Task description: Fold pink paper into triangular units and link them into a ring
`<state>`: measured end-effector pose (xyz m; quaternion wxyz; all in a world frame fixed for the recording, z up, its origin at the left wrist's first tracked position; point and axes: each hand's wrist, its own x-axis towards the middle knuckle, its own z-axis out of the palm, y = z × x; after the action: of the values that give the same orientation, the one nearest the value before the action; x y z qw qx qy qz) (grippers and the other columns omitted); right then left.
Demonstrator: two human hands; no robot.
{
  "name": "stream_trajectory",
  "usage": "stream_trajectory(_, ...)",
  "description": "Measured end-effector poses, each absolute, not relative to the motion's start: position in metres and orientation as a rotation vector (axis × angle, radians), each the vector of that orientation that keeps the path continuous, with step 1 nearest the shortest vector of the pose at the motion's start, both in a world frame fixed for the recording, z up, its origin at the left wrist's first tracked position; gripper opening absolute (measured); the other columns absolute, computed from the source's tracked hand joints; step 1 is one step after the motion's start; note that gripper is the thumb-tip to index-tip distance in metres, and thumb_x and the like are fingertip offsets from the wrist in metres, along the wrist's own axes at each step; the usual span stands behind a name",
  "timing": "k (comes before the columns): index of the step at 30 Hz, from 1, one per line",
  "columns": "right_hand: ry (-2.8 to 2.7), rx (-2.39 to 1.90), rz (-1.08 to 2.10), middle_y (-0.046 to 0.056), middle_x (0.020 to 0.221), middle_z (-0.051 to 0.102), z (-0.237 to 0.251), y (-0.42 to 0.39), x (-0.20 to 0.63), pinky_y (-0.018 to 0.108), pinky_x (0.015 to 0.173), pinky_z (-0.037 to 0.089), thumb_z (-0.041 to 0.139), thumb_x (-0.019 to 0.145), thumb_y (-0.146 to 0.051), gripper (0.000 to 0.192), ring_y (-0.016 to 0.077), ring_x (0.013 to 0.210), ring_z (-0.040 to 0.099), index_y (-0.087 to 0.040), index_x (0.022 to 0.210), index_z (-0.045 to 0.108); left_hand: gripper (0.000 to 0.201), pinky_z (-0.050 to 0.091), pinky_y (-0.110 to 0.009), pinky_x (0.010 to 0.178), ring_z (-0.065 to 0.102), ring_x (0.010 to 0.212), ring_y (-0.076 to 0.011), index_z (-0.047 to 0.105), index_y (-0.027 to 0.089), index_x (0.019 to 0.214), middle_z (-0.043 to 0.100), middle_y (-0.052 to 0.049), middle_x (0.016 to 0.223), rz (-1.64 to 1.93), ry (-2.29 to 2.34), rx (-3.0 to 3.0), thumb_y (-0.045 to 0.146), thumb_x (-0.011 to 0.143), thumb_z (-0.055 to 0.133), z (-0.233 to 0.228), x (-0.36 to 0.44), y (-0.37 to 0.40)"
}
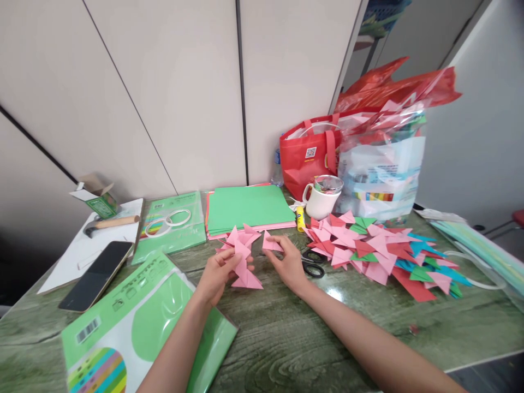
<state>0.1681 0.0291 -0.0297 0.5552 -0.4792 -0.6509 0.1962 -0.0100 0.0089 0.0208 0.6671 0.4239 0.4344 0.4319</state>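
My left hand is closed on a pink folded-paper assembly, made of several pointed pieces that fan out above and below the fingers. Just to its right, my right hand pinches a single pink folded paper piece between thumb and fingers. A small gap separates this piece from the assembly. Black-handled scissors lie beside my right hand, partly hidden by it. To the right spreads a pile of folded paper pieces in pink, red, green and blue.
Green paper sheets lie behind my hands, near a yellow glue stick and a white mug. A red bag and a filled plastic bag stand behind. Leftward are a phone, a hammer, tape rolls and paper packs.
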Motion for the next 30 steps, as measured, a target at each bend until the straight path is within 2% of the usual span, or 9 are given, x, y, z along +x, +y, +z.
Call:
stream_trajectory(6,-1.372,-1.040,0.785,0.005,0.083,0.060,-0.0272,0.0274,0.1646,0.029,0.062,0.048,0.050,0.081,-0.034,0.018,0.0151,0.063,0.060,-0.020,0.092,0.055,0.030,0.049,-0.026,0.058,0.066,0.070,-0.0203,0.065,0.013,0.088,0.068,-0.011,0.086,0.986,1.000,0.996,0.034,0.067,0.067,0.0236,-0.0093,0.0070)
stream_trajectory(10,-1.317,-1.049,0.848,0.004,0.079,0.062,-0.0250,0.0274,0.1643,0.028,0.064,0.048,0.050,0.081,-0.036,0.021,0.0157,0.065,0.061,-0.020,0.094,0.055,0.029,0.049,-0.026,0.055,0.065,0.064,-0.0189,0.065,0.012,0.083,0.069,-0.009,0.077,0.985,1.033,1.003,0.036,0.067,0.067,0.0231,-0.0084,0.0066)
stream_trajectory(17,-1.282,-1.063,0.867,0.004,0.082,0.063,-0.0254,0.0294,0.1651,0.028,0.064,0.048,0.051,0.080,-0.036,0.021,0.0158,0.066,0.061,-0.019,0.092,0.055,0.031,0.048,-0.024,0.048,0.065,0.059,-0.0175,0.066,0.012,0.086,0.069,-0.010,0.083,0.986,1.052,1.002,0.036,0.067,0.067,0.0200,-0.0086,0.0082)
stream_trajectory(21,-1.338,-1.091,0.697,0.007,0.092,0.062,-0.0265,0.0313,0.1666,0.032,0.077,0.045,0.050,0.081,-0.036,0.021,0.0191,0.087,0.058,-0.018,0.085,0.060,0.029,0.045,-0.020,0.045,0.065,0.058,-0.0162,0.066,0.012,0.087,0.069,-0.011,0.085,1.003,1.057,1.031,0.036,0.070,0.064,0.0172,-0.0096,0.0084)
stream_trajectory(23,-1.351,-1.089,0.675,0.008,0.094,0.060,-0.0269,0.0318,0.1670,0.032,0.077,0.046,0.049,0.081,-0.036,0.022,0.0199,0.091,0.056,-0.018,0.083,0.061,0.028,0.045,-0.020,0.045,0.065,0.058,-0.0160,0.066,0.012,0.086,0.069,-0.011,0.086,1.010,1.050,1.041,0.036,0.071,0.063,0.0167,-0.0099,0.0085)
stream_trajectory(27,-1.301,-1.098,0.823,0.007,0.087,0.060,-0.0285,0.0314,0.1661,0.028,0.057,0.050,0.049,0.080,-0.039,0.024,0.0164,0.067,0.059,-0.018,0.086,0.059,0.029,0.047,-0.022,0.048,0.066,0.062,-0.0180,0.066,0.011,0.087,0.069,-0.011,0.082,1.010,1.044,1.014,0.035,0.070,0.064,0.0184,-0.0092,0.0088)
stream_trajectory(30,-1.268,-1.059,0.895,0.006,0.084,0.062,-0.0303,0.0312,0.1646,0.030,0.060,0.051,0.052,0.078,-0.038,0.023,0.0173,0.068,0.059,-0.018,0.087,0.058,0.030,0.049,-0.024,0.052,0.067,0.064,-0.0199,0.065,0.011,0.086,0.070,-0.009,0.074,1.006,1.051,0.952,0.034,0.066,0.068,0.0203,-0.0074,0.0083)
